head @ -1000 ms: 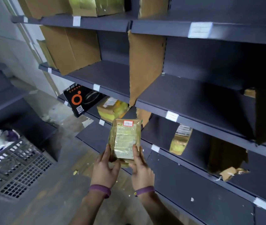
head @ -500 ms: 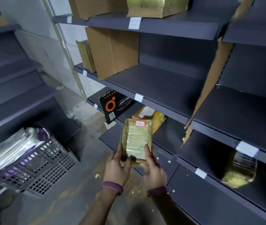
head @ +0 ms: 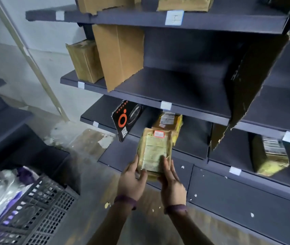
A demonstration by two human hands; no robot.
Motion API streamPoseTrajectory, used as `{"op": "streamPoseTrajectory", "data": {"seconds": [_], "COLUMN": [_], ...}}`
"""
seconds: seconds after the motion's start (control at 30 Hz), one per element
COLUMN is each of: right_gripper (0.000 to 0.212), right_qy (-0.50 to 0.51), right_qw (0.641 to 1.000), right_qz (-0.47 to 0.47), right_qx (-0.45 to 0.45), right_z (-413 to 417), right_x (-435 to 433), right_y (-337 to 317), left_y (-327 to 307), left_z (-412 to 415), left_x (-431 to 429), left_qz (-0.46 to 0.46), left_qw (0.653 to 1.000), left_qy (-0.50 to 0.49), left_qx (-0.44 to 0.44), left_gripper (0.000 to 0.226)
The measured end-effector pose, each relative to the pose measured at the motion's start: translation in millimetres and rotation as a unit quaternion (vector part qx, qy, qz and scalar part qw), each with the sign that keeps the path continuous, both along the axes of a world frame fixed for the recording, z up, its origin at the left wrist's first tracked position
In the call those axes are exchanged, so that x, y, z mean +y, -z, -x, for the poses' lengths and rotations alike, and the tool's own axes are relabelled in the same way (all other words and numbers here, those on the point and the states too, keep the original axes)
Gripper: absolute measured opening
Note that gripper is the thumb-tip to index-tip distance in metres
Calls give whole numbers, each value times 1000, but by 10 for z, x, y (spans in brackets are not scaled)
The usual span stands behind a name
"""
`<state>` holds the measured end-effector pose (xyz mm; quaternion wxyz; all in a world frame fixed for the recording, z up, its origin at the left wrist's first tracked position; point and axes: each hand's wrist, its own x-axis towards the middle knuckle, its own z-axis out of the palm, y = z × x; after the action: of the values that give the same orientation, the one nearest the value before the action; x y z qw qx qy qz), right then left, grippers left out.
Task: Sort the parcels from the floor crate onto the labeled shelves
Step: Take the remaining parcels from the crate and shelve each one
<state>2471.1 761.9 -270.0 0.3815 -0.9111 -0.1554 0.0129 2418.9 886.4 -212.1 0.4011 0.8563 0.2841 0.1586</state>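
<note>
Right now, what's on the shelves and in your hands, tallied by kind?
Tape-wrapped parcels on shelves: 4
Tape-wrapped parcel held in both hands: 1
Black printed box: 1
Total: 6

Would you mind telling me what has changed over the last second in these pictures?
The view has swung left, so the shelves slide right in frame and more of the floor crate shows. The taped parcel remains upright in front of the lower shelves, still gripped at its bottom end by the left hand and right hand. Nothing was picked up or released; the shelved parcels have not moved.
</note>
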Motion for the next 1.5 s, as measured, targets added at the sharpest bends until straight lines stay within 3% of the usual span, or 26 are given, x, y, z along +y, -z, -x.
{"op": "streamPoseTrajectory", "data": {"seconds": [0.27,0.47,0.6,0.77,1.17,1.5], "right_gripper": [99,97,86,80,87,91], "right_qy": [-16,-60,-113,-172,-143,-16], "right_qw": [1000,998,993,985,988,999], "right_qz": [22,4,-17,-8,-32,-17], "right_qx": [1,-3,-12,-19,-40,-33], "right_z": [336,380,281,213,137,74], "right_x": [529,1059,1578,2133,3613,4465], "right_y": [-98,-145,-234,-239,-146,-172], "left_y": [58,7,-117,-137,-107,-59], "left_z": [311,440,491,608,469,106], "left_x": [552,998,1453,1876,3409,4462], "left_qz": [-12,26,4,21,19,-3], "left_qw": [999,996,993,982,990,998], "left_qy": [0,-78,-117,-179,-103,5], "left_qx": [-33,-34,-32,-54,-93,-57], "left_gripper": [47,44,40,47,32,46]}}
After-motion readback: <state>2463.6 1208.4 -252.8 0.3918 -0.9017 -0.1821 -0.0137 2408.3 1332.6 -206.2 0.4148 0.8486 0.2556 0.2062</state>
